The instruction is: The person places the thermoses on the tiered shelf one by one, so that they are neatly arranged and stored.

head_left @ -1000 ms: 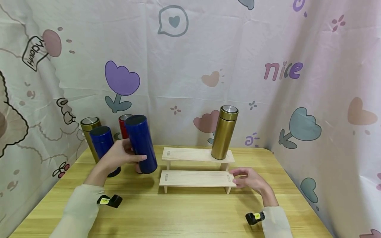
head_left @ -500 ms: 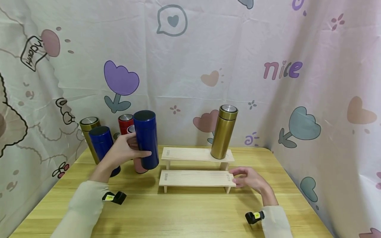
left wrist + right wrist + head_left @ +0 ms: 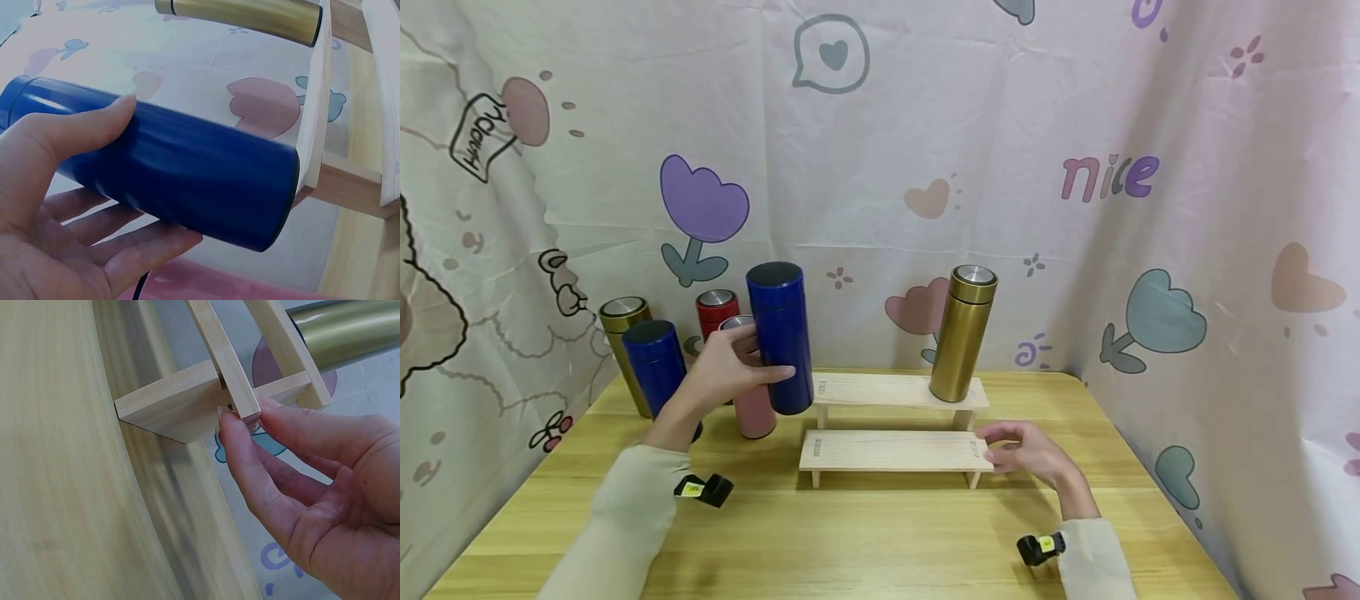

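My left hand [image 3: 722,369] holds a tall blue thermos bottle [image 3: 781,342] upright, raised off the table, at the left end of a two-step wooden rack [image 3: 895,450]. In the left wrist view the thumb lies along one side of the blue bottle [image 3: 206,169] and the fingers curl under the other. My right hand [image 3: 1028,452] is at the right end of the lower step. The right wrist view shows thumb and fingers of that hand [image 3: 325,469] pinching the end of the rack's board [image 3: 231,369]. A gold thermos bottle [image 3: 962,337] stands on the upper step's right end.
At the left of the table [image 3: 850,533] stand another gold bottle [image 3: 625,350], a second blue bottle [image 3: 657,367], a red bottle [image 3: 717,308] and a pink bottle [image 3: 754,414]. A patterned curtain [image 3: 850,167] hangs behind and along the sides.
My left hand has carried the blue bottle to the right and upward, bringing it nearer the rack. More of the pink bottle now shows. The right hand keeps its place.
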{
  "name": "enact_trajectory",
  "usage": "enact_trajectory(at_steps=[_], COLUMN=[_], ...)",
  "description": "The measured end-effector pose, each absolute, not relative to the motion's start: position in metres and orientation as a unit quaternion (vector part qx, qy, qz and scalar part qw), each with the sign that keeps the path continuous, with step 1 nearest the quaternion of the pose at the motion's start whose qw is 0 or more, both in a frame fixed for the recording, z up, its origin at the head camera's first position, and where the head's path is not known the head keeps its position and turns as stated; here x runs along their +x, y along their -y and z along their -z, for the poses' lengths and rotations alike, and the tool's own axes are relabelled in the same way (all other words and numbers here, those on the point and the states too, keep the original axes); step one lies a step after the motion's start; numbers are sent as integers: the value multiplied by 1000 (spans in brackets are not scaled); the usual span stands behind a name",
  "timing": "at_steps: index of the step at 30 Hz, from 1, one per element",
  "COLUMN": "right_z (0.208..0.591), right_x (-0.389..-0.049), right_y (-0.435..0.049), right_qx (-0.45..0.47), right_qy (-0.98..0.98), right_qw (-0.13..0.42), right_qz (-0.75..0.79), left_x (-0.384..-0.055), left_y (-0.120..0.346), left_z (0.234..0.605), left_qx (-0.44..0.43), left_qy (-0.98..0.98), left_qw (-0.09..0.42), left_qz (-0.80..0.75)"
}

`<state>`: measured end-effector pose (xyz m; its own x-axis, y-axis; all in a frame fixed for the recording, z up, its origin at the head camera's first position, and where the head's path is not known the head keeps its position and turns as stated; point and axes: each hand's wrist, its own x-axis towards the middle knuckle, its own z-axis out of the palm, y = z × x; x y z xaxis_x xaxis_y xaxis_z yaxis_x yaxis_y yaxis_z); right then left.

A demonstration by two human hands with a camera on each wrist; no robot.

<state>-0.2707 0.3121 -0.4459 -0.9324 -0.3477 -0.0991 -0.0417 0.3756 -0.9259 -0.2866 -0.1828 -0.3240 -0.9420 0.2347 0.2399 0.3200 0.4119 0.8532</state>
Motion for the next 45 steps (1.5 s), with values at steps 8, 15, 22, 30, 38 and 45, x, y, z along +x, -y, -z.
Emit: enact_trajectory(at_steps=[8, 15, 22, 30, 38, 45], right_z=[445, 442, 442, 446, 450, 450], right_x=[-271, -272, -271, -272, -271, -271], right_y=[-313, -313, -314, -313, -315, -313], right_qx=[-121, -119, -117, -119, -122, -120], right_qy=[-816, -818, -816, -814, -815, -814], right_qw=[140, 139, 138, 137, 139, 138], right_qz=[548, 546, 548, 552, 549, 551], left_x=[-288, -289, -295, -299, -301, -302], left_y=[173, 166, 157, 147, 137, 131], left_z=[321, 318, 318, 321, 324, 326], left_qx=[-165, -156, -137, -149, -155, -144], left_qy=[836, 840, 849, 840, 842, 843], left_qw=[48, 60, 52, 56, 49, 41], left_qz=[521, 517, 508, 518, 514, 516])
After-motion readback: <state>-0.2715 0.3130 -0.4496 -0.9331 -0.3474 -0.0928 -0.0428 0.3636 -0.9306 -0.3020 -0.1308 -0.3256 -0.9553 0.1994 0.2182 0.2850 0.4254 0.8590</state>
